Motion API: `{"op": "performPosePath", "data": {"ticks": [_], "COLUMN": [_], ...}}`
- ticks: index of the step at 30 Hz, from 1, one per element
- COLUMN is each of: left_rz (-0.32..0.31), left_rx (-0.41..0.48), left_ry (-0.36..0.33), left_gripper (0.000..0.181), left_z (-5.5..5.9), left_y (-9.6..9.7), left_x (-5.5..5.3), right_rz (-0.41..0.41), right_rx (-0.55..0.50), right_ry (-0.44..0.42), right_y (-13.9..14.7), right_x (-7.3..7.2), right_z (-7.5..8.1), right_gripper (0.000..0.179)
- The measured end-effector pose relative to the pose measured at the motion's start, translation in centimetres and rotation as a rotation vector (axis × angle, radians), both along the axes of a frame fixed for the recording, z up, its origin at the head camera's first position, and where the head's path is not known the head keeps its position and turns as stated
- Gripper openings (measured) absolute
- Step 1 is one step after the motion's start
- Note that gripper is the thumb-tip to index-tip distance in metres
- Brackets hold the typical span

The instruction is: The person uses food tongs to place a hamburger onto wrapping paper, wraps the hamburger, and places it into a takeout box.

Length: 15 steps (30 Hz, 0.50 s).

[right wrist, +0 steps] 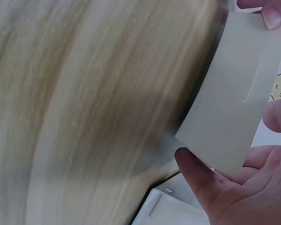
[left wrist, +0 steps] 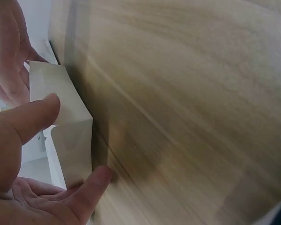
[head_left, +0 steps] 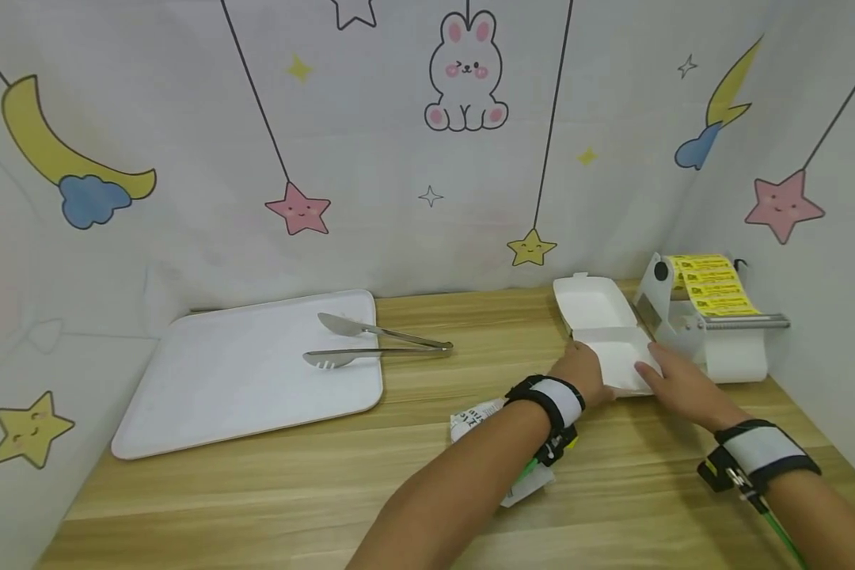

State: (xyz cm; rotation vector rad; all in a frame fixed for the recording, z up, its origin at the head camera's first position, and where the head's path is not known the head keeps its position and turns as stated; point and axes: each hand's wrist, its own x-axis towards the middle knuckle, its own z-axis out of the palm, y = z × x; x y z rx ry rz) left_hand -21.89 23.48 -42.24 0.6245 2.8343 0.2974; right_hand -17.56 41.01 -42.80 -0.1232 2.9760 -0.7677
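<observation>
A white paper takeout box [head_left: 615, 362] stands on the wooden table at the right, its lid [head_left: 591, 305] folded back toward the wall. My left hand [head_left: 583, 376] grips the near left corner. In the left wrist view its thumb lies on the box's front wall [left wrist: 61, 89], with fingers along the side. From the other side my right hand [head_left: 687, 388] holds the box, thumb over the right rim. The right wrist view shows that hand's fingers [right wrist: 196, 176] around the lower corner of the front wall [right wrist: 229, 93].
A label dispenser [head_left: 705, 348] with yellow labels [head_left: 716, 285] stands right of the box. Under my left forearm lies a newsprint-patterned paper packet [head_left: 477, 416]. Metal tongs [head_left: 413, 351] rest partly on a white tray [head_left: 249, 380] at the left. A printed curtain hangs behind.
</observation>
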Motion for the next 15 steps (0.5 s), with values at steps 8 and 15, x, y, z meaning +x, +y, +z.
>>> {"op": "performPosePath", "data": {"ticks": [8, 15], "left_rz": [0.019, -0.022], "left_rx": [-0.035, -0.068], "left_ry": [-0.004, 0.016], "left_gripper": [0.086, 0.077], "left_z": [0.5, 1.8], "left_y": [-1.2, -3.2], "left_x": [0.5, 2.5], "right_rz": [-0.019, 0.006], "right_rx": [-0.005, -0.019], "right_ry": [-0.066, -0.054], "right_y": [-0.5, -0.7], "right_x": [0.4, 1.4], "right_z": [0.3, 0.7], "right_gripper": [0.062, 0.052]}}
